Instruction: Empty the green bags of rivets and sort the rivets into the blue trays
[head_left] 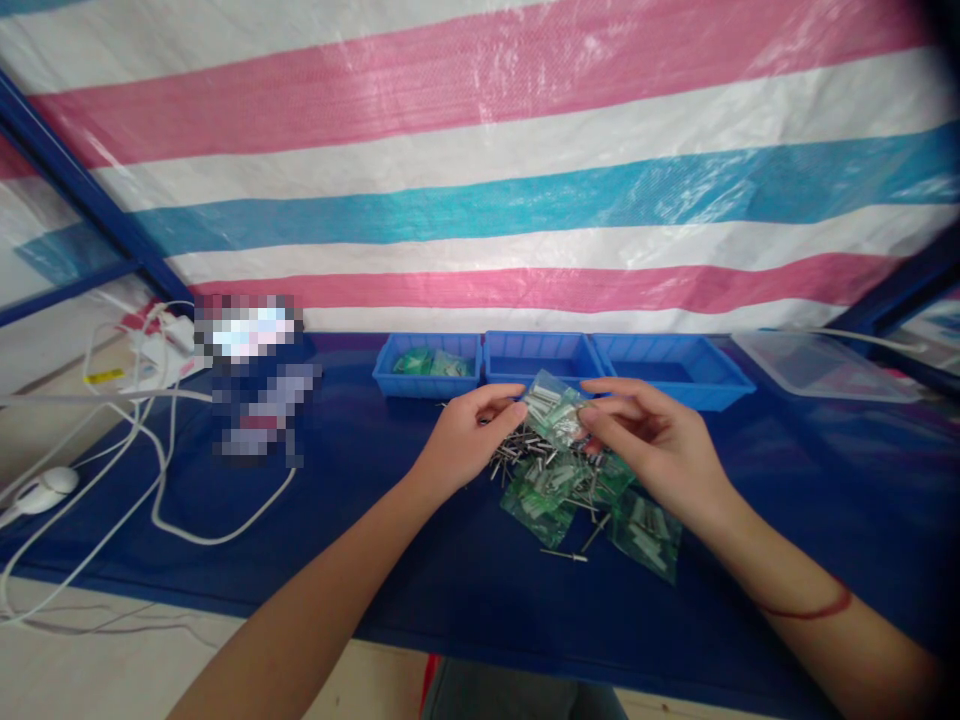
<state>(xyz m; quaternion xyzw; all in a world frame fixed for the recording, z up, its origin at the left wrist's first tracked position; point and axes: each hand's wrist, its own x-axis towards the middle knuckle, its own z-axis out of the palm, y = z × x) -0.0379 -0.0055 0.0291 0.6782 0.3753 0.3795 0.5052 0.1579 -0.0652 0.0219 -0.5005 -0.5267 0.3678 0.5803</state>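
Observation:
Between my two hands a small clear green-tinted plastic bag (551,408) is held up, with pale metal pieces inside. My left hand (480,430) pinches its left edge between thumb and fingers. My right hand (660,440) grips the right edge the same way. Below it lies a heap of loose pop rivets (517,455), thin metal pins with thicker heads. More filled green bags (540,510) lie among them, one bag (649,530) to the right under my right hand. A single rivet (564,555) lies apart in front of the heap.
Three blue bins stand in a row behind: the left bin (384,380) holds green bags, then a middle bin (536,355) and a right bin (667,365). A clear plastic lid (817,365) lies far right. White cables (187,538) and a mouse-shaped white device (49,488) are left on the blue table (315,560).

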